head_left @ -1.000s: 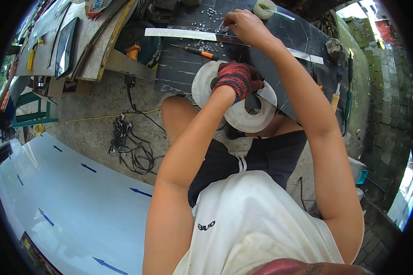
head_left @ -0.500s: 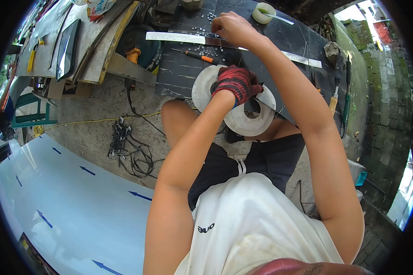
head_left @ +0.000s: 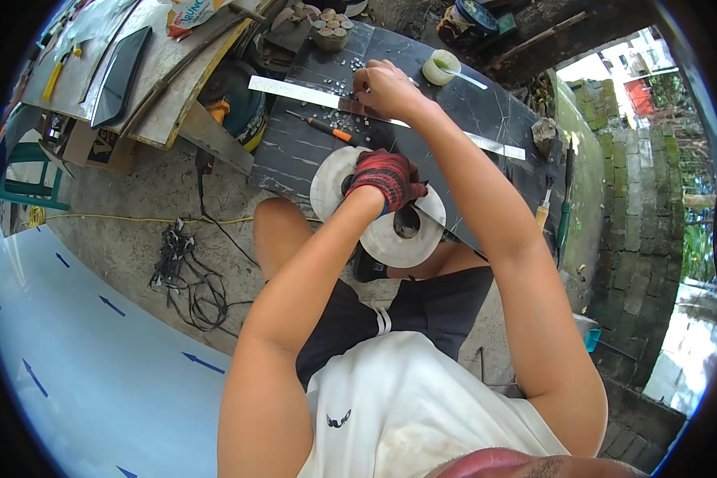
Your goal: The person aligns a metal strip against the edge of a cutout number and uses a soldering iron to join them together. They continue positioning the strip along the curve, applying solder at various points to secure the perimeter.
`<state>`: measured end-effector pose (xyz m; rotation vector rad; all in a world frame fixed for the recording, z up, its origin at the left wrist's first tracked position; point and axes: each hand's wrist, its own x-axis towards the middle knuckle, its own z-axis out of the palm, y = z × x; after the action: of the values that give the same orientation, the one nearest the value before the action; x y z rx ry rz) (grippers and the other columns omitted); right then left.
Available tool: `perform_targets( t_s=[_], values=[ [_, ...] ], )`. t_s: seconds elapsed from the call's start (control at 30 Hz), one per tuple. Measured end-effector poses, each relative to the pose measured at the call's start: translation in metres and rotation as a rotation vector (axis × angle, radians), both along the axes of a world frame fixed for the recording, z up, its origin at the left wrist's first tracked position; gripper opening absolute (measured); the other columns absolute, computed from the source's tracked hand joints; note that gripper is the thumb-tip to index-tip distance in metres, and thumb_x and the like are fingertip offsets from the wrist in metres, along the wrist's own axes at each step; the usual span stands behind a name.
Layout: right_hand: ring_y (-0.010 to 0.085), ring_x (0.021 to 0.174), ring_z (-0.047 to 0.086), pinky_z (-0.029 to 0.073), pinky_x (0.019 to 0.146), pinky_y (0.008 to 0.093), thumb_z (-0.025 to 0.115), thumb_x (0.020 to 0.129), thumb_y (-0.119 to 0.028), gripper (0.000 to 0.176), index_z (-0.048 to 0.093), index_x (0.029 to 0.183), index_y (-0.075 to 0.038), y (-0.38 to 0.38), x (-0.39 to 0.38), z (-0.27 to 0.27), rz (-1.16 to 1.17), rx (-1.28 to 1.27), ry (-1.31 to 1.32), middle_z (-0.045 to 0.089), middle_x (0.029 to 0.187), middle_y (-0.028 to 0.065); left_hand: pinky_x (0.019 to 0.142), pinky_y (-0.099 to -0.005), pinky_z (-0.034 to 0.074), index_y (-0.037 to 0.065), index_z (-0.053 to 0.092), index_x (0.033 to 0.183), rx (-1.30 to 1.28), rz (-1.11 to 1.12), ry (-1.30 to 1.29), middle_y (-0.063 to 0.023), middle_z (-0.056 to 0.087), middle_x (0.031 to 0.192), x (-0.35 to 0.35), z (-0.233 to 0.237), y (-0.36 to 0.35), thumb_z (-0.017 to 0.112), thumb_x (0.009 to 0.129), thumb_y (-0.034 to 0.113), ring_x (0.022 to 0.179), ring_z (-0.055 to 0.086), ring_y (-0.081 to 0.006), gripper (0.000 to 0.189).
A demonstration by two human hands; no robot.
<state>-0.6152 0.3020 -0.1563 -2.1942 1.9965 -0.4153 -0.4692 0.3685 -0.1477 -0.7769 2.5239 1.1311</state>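
Note:
My left hand [head_left: 386, 179], in a red and black knit glove, is closed over the middle of a white piece with two rounded, holed ends [head_left: 406, 247]. This piece lies at the near edge of a black marbled slab [head_left: 283, 163]. My bare right hand [head_left: 390, 92] is bent down at the slab, fingertips together among small grey chips [head_left: 338, 84]; anything between them is too small to make out. A metal ruler [head_left: 295, 92] passes under this hand. Left of the gloved hand lies an orange and black screwdriver-like tool [head_left: 327, 127].
A white cup with green contents [head_left: 436, 70] and a stick stands at the back. A tub of round pieces [head_left: 331, 33] is at the far left corner. Long-handled tools [head_left: 543, 211] lie along the right edge. Black cable [head_left: 191, 279] tangles on the floor beside a pale sheet [head_left: 111, 358].
The whole view has shifted, so the slab and both hands appear lower and further left. My left hand stays on the white piece; my right hand stays among the chips by the ruler.

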Motion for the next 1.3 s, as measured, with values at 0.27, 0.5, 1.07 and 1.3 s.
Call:
perform_targets(
  t_s=[0.27,0.5,1.07,1.3],
  values=[
    [0.0383,0.104,0.071,0.054,0.094,0.0429,0.071,0.084,-0.015,0.022,0.071,0.099,0.001,0.017,0.000,0.037,-0.221,0.114,-0.318,0.075,0.104,0.0216,0.096,-0.0398,0.050,0.020,0.080,0.100,-0.143,0.008,0.058,-0.0039,0.078,0.091,0.002,0.000,0.004,0.073,0.088,0.048,0.096,0.073,-0.0246,0.031],
    [0.0316,0.098,0.074,0.056,0.091,0.0398,0.074,0.083,-0.013,0.024,0.077,0.104,-0.001,0.030,-0.018,0.010,-0.241,0.111,-0.411,0.076,0.102,0.0190,0.106,-0.0430,0.041,0.020,0.079,0.101,0.107,0.027,-0.049,-0.0045,0.078,0.101,0.001,0.005,0.001,0.073,0.088,0.048,0.108,0.069,-0.0280,0.031],
    [0.0119,0.098,0.067,0.053,0.089,0.0279,0.078,0.093,-0.014,0.030,0.074,0.119,0.000,0.095,-0.043,0.021,-0.270,0.232,-1.105,0.075,0.106,0.0058,0.103,-0.0403,0.043,0.021,0.081,0.099,0.034,0.041,-0.013,-0.0048,0.079,0.097,0.003,0.007,0.004,0.074,0.087,0.048,0.101,0.072,-0.0258,0.030],
    [0.0148,0.094,0.071,0.058,0.087,0.0280,0.076,0.093,-0.008,0.028,0.073,0.119,0.004,0.131,-0.049,0.025,-0.335,0.210,-1.323,0.075,0.106,0.0097,0.099,-0.0400,0.047,0.019,0.080,0.103,0.025,0.040,0.033,-0.0069,0.079,0.098,0.003,0.003,0.003,0.075,0.087,0.049,0.099,0.073,-0.0265,0.034]
  ],
)
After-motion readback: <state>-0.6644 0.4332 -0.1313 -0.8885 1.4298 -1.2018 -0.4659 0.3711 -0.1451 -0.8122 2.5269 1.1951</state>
